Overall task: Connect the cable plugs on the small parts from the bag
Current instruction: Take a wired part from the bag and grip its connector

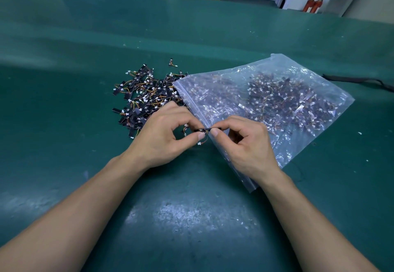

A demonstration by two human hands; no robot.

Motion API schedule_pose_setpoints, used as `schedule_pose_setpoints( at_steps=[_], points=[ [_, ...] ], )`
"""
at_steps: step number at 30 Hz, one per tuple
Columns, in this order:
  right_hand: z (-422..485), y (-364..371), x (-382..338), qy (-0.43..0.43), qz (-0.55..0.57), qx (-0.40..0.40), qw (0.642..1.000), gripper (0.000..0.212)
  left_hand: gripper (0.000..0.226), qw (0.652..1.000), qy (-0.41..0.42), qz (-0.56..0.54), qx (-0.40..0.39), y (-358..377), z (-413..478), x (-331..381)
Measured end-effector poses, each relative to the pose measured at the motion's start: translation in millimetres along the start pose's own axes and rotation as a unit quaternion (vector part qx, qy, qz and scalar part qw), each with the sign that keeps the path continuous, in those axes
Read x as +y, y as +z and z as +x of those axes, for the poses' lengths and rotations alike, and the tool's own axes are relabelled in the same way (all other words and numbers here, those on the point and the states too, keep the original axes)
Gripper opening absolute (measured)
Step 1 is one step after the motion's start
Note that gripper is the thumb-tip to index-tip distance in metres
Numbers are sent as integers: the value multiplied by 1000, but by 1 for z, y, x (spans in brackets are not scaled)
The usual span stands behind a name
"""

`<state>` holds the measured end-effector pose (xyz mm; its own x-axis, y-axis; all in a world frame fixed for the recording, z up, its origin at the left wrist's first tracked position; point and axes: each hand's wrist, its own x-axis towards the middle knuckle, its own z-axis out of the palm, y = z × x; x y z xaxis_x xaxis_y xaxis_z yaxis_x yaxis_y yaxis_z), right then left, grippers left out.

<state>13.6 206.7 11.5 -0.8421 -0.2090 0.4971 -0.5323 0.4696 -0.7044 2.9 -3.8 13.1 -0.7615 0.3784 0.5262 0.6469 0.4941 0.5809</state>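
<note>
Between the two hands, low over the green table (pixel 191 218), a small black strip (pixel 202 130) is being held. The left hand (pixel 162 137) is pinching its left end with thumb and first finger. The right hand (pixel 247 143) is pinching its right end the same way. So both hands are closed on the one little part, and their fingertips are nearly meeting. The strip is lying sideways, with its long side running from one hand across to the other.

A thin orange wire (pixel 205 139) is curling down from the strip, and a tiny white plug (pixel 199 143) is hanging at its end. The plug is dangling just under the left thumb, so the left hand is nearer to it than the right hand is. It looks like the plug is not pushed in yet. The left hand is probably the one to catch it and bring it up while the right hand steadies the strip. The spot where the plug goes in is too small to see.

A heap (pixel 140 99) of the same parts is lying on the table just beyond the left hand. The clear bag (pixel 277 62) is holding many more, and it is lying under and beyond the right hand.
</note>
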Motion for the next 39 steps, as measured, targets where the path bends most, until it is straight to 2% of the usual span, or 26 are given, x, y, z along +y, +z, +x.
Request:
schedule_pose_setpoints(
  at_steps=[24, 32, 39],
  points=[
    [-2, 4, 0, -7, 37, 14, 999, 6, 3, 996, 57, 19, 71, -3, 1, 1],
    [-2, 2, 2, -5, 41, 16, 999, 6, 3, 998, 34, 11, 51, -1, 0, 2],
    [-2, -1, 3, 31, 79, 0, 996, 3, 5, 998, 43, 11, 40, 0, 1, 1]
  ],
)
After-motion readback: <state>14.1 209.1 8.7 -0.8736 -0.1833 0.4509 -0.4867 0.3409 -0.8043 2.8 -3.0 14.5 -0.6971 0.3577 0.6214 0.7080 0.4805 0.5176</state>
